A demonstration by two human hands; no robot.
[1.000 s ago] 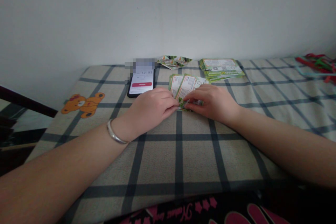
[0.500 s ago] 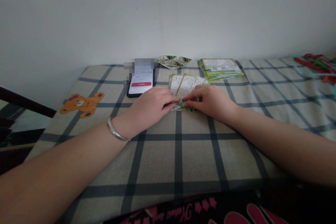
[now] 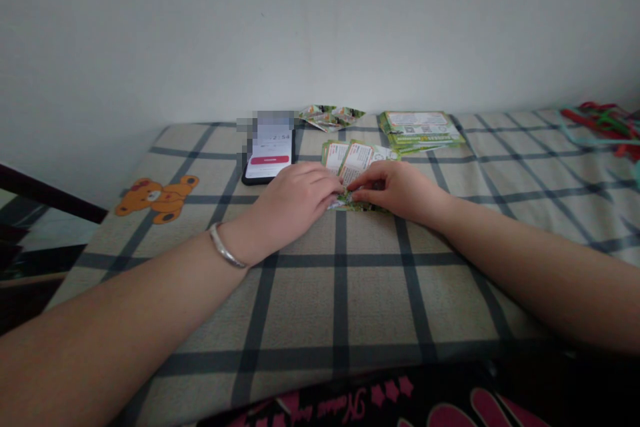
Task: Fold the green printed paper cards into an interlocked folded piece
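Note:
Both hands meet at the middle of the table over a small pile of green-edged printed cards (image 3: 357, 160), some fanned out with white text panels up. My left hand (image 3: 303, 200) has its fingers bent and together at the left side of a green patterned card (image 3: 373, 204) lying nearest me. From the right, my right hand (image 3: 400, 188) pinches with thumb and index finger at this same card's surface. Fingers cover part of the card, so its exact shape and any fold are hidden. A silver bangle (image 3: 226, 247) circles the left wrist.
A phone (image 3: 270, 159) with a timer lies behind my left hand. Against the wall are a crumpled patterned wrapper (image 3: 331, 118) and a stack of green cards (image 3: 423, 130). Red and green strips (image 3: 603, 123) lie far right. A bear cutout (image 3: 157, 198) is at left on the checked cloth.
My left hand has shifted slightly and its fingers are turned more over the card. The right hand stays in nearly the same place. The phone's timer has advanced.

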